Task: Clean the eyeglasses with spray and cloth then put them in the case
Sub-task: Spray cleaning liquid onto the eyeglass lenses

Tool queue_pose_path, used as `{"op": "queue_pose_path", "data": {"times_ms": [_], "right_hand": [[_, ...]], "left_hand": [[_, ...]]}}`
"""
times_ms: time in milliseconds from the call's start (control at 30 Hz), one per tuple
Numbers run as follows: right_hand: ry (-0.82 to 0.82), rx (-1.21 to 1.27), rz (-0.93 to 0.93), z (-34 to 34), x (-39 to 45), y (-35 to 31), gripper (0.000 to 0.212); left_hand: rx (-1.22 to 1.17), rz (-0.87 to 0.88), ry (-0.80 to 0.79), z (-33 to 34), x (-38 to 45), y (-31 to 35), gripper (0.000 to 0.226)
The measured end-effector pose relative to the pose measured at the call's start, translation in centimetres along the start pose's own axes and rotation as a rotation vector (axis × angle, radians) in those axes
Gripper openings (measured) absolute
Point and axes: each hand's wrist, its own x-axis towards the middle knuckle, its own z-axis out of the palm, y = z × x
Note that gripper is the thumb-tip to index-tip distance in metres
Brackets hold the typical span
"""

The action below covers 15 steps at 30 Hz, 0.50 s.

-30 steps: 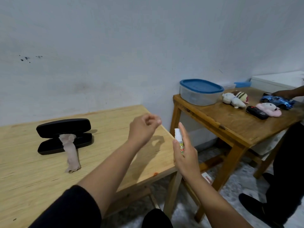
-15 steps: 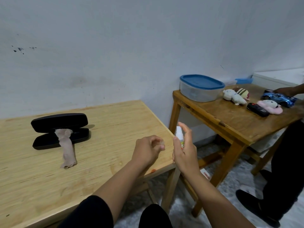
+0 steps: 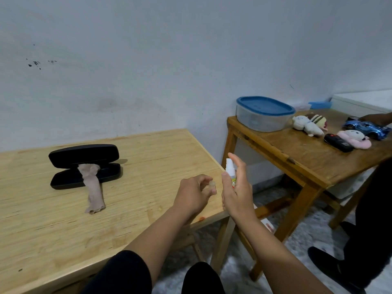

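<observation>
My right hand (image 3: 237,194) grips a small white spray bottle (image 3: 230,169) upright just past the table's right edge, forefinger raised beside the nozzle. My left hand (image 3: 192,197) hovers close to its left, pinching a small translucent cap (image 3: 212,185). A black eyeglass case (image 3: 70,160) lies open on the light wooden table (image 3: 148,158) at the left. A beige cloth (image 3: 94,190) hangs out of the case onto the tabletop. No eyeglasses are visible.
A darker wooden table (image 3: 301,158) stands at the right with a blue-lidded container (image 3: 264,113), plush toys (image 3: 309,125), a black remote (image 3: 337,143) and a blue toy car (image 3: 367,128). Another person's hand (image 3: 375,118) and dark legs (image 3: 373,225) are there.
My left hand came down from chest height to the table's edge, close beside the bottle, with the cap now showing in its fingertips. The right hand stayed nearly still.
</observation>
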Motion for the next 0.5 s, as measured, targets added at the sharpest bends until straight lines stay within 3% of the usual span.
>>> {"op": "queue_pose_path", "data": {"times_ms": [133, 300, 500], "right_hand": [[-0.020, -0.012, -0.009, 0.3, 0.2, -0.5, 0.043], [-0.030, 0.051, -0.038, 0.8, 0.8, -2.0, 0.038], [-0.070, 0.102, -0.072, 2.7, 1.5, -5.4, 0.038]], "left_hand": [[0.049, 0.013, 0.019, -0.6, -0.2, 0.0, 0.038], [0.265, 0.017, 0.178, -3.5, 0.2, -0.6, 0.039], [0.627, 0.141, 0.282, -9.4, -0.1, -1.9, 0.040]]}}
